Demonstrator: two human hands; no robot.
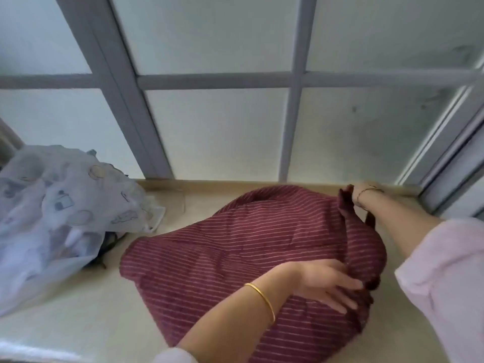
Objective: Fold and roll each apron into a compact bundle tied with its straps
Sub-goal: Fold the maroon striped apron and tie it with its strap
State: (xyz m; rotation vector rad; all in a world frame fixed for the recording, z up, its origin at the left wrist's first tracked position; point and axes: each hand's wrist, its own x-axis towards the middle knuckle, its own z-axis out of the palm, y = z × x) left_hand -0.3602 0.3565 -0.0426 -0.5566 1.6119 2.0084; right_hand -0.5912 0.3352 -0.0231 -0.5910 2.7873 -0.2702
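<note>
Our left hand [327, 282] flat, fingers spread, pressing the maroon striped apron [222, 244], our right arm stretched forward, right hand [356, 192] gripping its raised far corner, apron spread on the beige ledge [78, 310]

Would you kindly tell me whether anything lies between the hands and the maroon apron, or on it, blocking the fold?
Nothing visible does. The left hand lies flat on the maroon apron, and the right hand grips its bunched far edge. The printed plastic bag sits to the left, not on the cloth.
</note>
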